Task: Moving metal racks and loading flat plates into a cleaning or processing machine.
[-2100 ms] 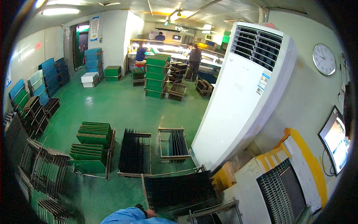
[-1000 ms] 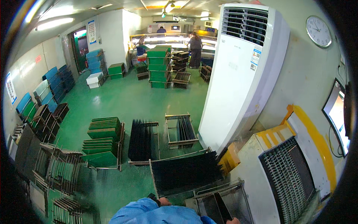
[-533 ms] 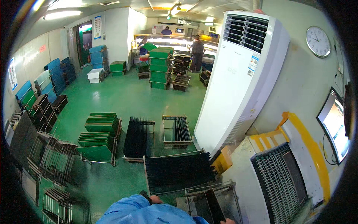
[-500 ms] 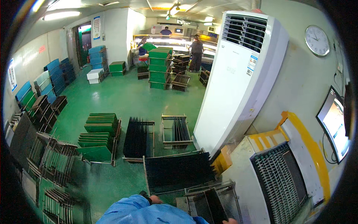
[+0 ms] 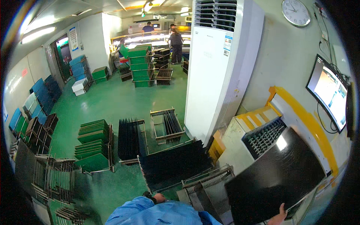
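Note:
My right hand (image 5: 278,216) grips a large glossy black panel (image 5: 275,176) by its near edge, with one finger showing on its face. The panel is tilted and covers part of the roller bed (image 5: 264,137) of a white machine (image 5: 236,146) at the right. A metal rack (image 5: 204,187) stands beside the panel, its slots partly showing. My left hand (image 5: 160,197) is near my body, below a rack of black panels (image 5: 174,165), with a dark band at the wrist. Its fingers are too small and hidden to read.
Racks of green panels (image 5: 93,146) and dark panels (image 5: 128,140) stand on the green floor. A tall white air conditioner (image 5: 210,78) rises ahead. Metal racks (image 5: 58,176) are at the left, a screen (image 5: 330,90) hangs at the right, and people (image 5: 175,45) are at the back.
My right hand has risen to the right, bringing a black panel up from the rack over the machine's rollers. My head view has turned right. The left hand stays near my body.

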Demonstrator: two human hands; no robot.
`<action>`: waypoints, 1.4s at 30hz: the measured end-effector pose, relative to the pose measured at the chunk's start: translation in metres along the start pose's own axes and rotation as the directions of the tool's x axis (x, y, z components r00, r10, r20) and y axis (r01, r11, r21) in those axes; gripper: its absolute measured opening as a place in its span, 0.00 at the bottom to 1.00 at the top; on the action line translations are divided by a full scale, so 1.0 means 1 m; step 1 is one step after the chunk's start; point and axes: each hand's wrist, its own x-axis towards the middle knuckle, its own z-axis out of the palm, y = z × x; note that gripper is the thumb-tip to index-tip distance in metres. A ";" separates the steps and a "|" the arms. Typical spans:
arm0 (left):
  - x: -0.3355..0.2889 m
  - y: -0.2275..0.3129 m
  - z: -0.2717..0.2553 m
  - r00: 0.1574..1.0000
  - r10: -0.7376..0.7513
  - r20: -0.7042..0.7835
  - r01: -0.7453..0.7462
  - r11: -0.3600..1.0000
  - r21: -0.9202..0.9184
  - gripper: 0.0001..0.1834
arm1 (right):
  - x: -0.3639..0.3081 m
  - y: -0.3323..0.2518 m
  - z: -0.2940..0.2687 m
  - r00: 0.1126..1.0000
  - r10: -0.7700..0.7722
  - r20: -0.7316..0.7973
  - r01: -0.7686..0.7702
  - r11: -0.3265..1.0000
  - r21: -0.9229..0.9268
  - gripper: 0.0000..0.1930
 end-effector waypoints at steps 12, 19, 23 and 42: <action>-0.007 0.037 -0.020 0.997 -0.077 -0.011 0.072 0.968 -0.240 0.20 | 0.051 0.107 0.049 0.906 0.399 0.139 -0.329 0.461 0.824 0.03; -0.037 0.070 -0.035 0.999 0.030 0.020 -0.024 0.974 -0.225 0.18 | 0.073 0.140 0.055 0.884 0.452 0.122 -0.276 0.293 0.915 0.04; -0.046 0.022 -0.035 0.963 0.265 -0.057 -0.267 0.963 -0.028 0.16 | 0.102 0.121 0.068 0.891 0.413 0.189 -0.320 0.275 0.906 0.06; -0.068 0.042 -0.030 0.979 -0.196 -0.061 0.183 0.967 -0.178 0.16 | 0.165 0.083 0.130 0.862 -0.472 0.185 0.446 0.533 -0.719 0.20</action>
